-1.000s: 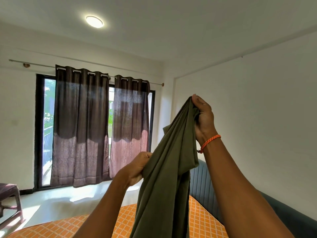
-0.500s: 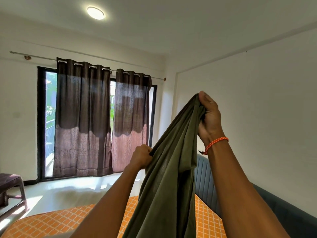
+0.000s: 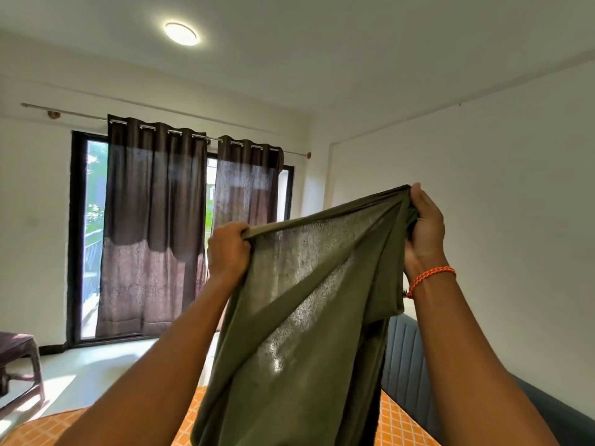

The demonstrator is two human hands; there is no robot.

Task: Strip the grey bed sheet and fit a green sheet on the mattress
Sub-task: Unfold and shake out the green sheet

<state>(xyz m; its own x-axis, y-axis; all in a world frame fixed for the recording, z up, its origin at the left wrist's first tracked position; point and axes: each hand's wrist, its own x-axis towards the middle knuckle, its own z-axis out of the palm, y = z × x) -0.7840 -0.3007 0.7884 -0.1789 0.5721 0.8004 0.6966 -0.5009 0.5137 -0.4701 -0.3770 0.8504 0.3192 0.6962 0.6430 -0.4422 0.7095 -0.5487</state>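
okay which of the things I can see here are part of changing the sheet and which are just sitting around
Part of the job: green sheet, left hand, right hand, orange checked mattress.

Just around: brown curtains, ceiling light, plastic stool, orange wristband.

An orange checked mattress (image 3: 399, 423) fills the bottom, the hanging green sheet (image 3: 299, 333) dropping toward it.

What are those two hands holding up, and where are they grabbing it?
The green sheet: left hand and right hand each grip its top edge.
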